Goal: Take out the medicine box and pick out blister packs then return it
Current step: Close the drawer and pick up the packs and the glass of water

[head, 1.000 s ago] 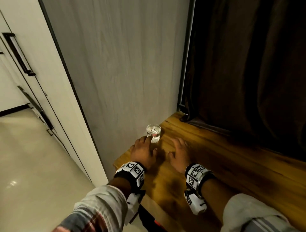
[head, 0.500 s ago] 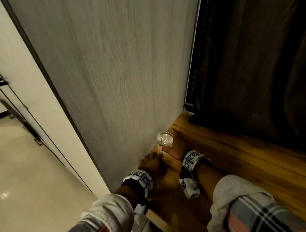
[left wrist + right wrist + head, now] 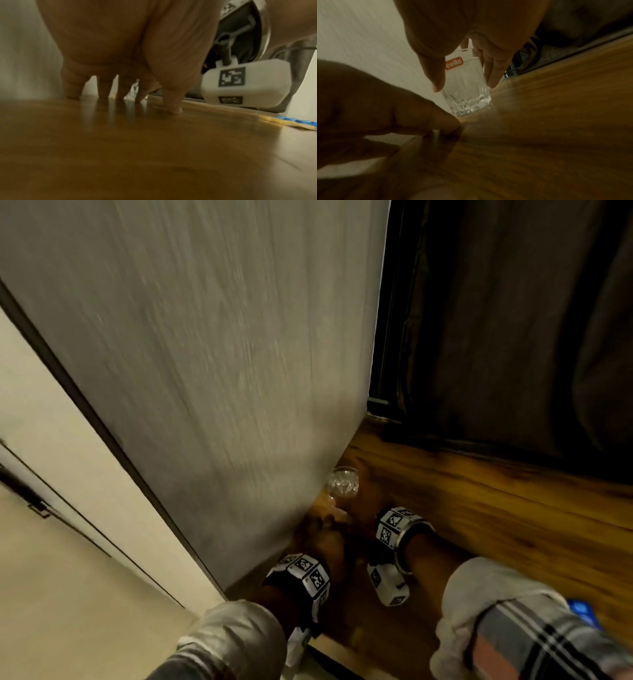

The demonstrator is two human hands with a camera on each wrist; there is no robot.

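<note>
R hand (image 3: 462, 24) now off tabletop (image 3: 154, 148), gripping glass (image 3: 467, 86); L hand (image 3: 120, 40) fingertips still spread on it.

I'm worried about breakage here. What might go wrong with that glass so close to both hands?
1. The glass stands on the wooden top close to the wall panel. The right hand has its thumb and fingers on either side of it, so a knock or a loose lift might tip it.
2. The left hand presses its fingertips on the wood just in front of the glass, so the hands may bump each other.

The pictures are too blurred to tell whether the right hand touches the glass.
</note>
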